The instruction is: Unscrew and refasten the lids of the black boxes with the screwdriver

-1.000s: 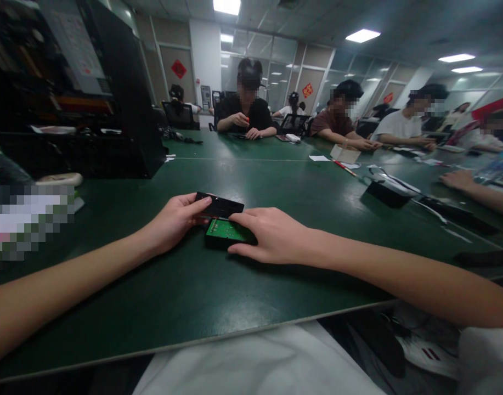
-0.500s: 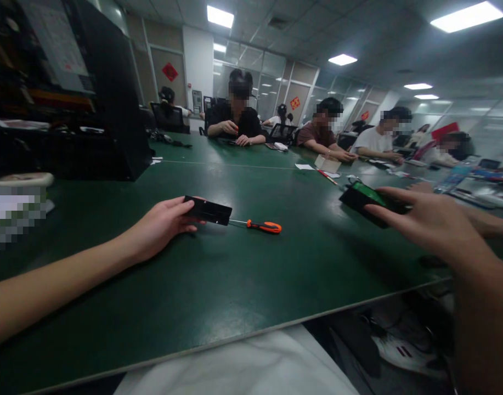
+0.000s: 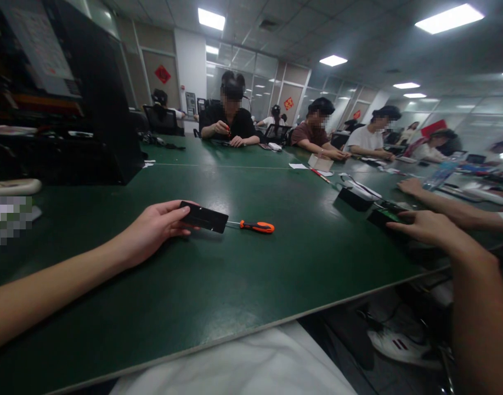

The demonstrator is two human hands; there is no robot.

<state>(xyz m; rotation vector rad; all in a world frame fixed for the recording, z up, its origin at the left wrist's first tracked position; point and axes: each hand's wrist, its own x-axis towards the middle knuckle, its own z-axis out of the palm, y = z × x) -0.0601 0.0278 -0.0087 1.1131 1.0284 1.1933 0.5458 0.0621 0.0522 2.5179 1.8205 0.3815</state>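
1. Pinching black cover [image 3: 205,218] by its left end: left hand [image 3: 163,224], above counter [image 3: 235,285]. Likely light, stiff, slick; hold edges.
2. Screwdriver [image 3: 253,225] right of cover: take thick end.
3. Right hand [image 3: 426,226] grips black case [image 3: 379,219], counter's right side; green board [image 3: 393,215] likely fragile, hold case sides.

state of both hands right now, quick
Left hand: closed, holding the flat black plate.
Right hand: closed on the black box with green inside.
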